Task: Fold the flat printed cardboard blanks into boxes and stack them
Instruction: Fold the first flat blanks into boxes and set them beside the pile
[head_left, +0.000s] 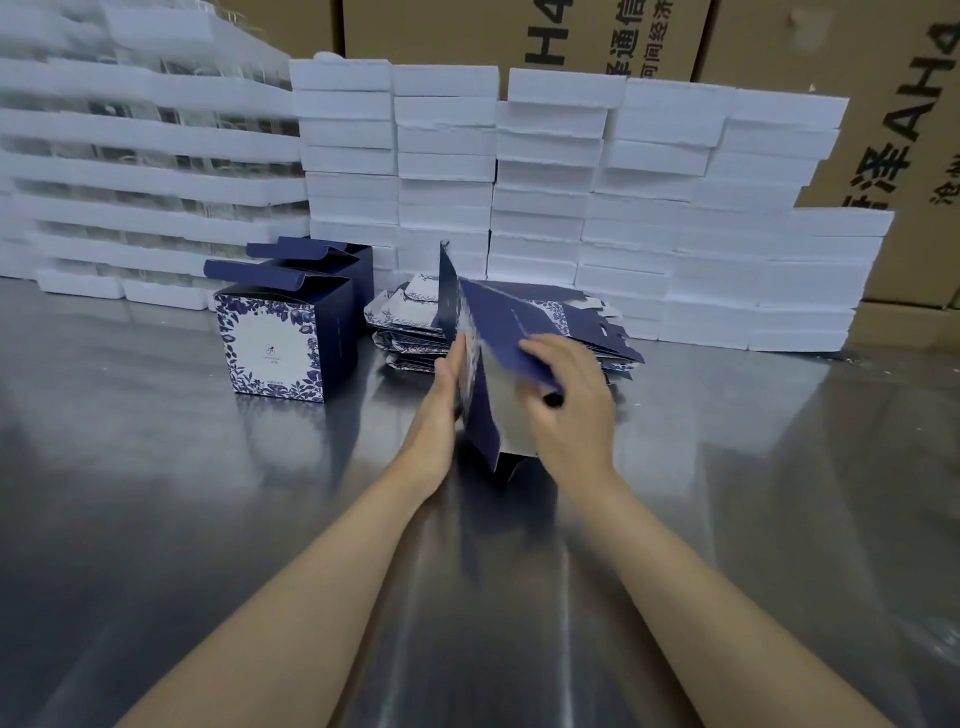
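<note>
Two hands meet over a shiny metal table (156, 493), working one half-opened navy cardboard blank (493, 332) that stands on edge between them. We see its long axis run nearly upright, its top corner pointing up and away from us and its bottom edge just above the table. Our left hand (441, 410) lies flat against the blank's left face, fingers straight. Our right hand (566, 400), slightly blurred, curls its fingers over the right-hand panel, gripping it. Just behind lies a pile of flat blanks (410, 332). To the left stand two folded boxes (275, 338), lids still open, one behind the other. We judge the next push squares the panels apart sideways.
</note>
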